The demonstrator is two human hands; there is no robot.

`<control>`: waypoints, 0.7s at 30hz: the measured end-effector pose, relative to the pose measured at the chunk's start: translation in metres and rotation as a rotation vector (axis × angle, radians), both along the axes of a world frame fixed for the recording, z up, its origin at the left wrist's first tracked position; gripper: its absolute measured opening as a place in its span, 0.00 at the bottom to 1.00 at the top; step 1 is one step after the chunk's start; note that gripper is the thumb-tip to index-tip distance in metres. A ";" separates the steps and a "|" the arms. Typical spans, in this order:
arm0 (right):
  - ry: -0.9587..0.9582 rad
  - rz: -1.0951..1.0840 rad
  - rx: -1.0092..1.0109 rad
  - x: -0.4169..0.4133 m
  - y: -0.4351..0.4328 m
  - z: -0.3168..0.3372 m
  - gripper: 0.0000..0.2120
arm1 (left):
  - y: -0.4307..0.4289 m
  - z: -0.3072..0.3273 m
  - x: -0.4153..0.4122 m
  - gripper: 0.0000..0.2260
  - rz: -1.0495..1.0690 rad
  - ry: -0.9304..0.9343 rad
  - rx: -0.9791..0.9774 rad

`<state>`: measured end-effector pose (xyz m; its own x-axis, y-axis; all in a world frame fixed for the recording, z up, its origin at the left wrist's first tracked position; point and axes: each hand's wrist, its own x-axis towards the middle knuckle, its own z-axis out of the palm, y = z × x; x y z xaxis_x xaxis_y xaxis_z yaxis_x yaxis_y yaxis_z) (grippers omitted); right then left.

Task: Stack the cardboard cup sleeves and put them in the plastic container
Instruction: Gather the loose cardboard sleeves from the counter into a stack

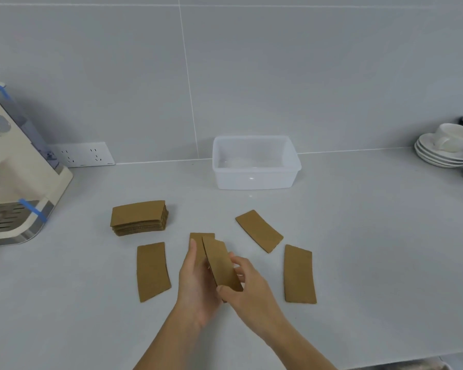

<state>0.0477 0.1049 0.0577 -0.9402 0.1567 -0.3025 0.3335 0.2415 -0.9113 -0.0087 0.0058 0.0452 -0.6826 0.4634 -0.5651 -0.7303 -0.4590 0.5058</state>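
Observation:
Brown flat cardboard cup sleeves lie on the grey counter. My left hand (195,284) and my right hand (247,287) together hold two sleeves (221,265) upright above the counter, one overlapping the other. A neat stack of sleeves (139,217) sits to the far left. Single sleeves lie flat: one on the left (152,271), one at the far right (259,231), one on the near right (299,275). The clear plastic container (254,180) stands open and looks empty near the wall.
A cream coffee machine (14,182) stands at the left edge. A wall socket (83,154) is behind it. Stacked white saucers with a cup (445,148) sit at the far right. The counter's front edge runs along the bottom right.

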 end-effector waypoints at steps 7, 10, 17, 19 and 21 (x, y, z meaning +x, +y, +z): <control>0.011 0.115 0.200 -0.001 -0.010 -0.004 0.29 | -0.007 0.003 -0.006 0.36 0.087 -0.105 0.066; 0.021 0.155 0.275 -0.003 -0.011 -0.004 0.26 | -0.005 0.005 -0.007 0.34 0.099 -0.107 0.092; 0.019 0.174 0.323 -0.001 -0.005 0.002 0.25 | 0.000 0.011 -0.005 0.29 0.084 -0.093 0.109; 0.024 0.188 0.329 0.000 -0.003 0.004 0.24 | 0.002 0.011 -0.004 0.29 0.075 -0.087 0.119; 0.034 0.189 0.331 0.001 0.002 0.008 0.22 | 0.006 0.010 -0.003 0.28 0.058 -0.087 0.132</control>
<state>0.0490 0.1073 0.0661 -0.9704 0.0633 -0.2332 0.2260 0.5792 -0.7832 -0.0118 0.0115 0.0556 -0.6615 0.4985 -0.5603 -0.7390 -0.5604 0.3739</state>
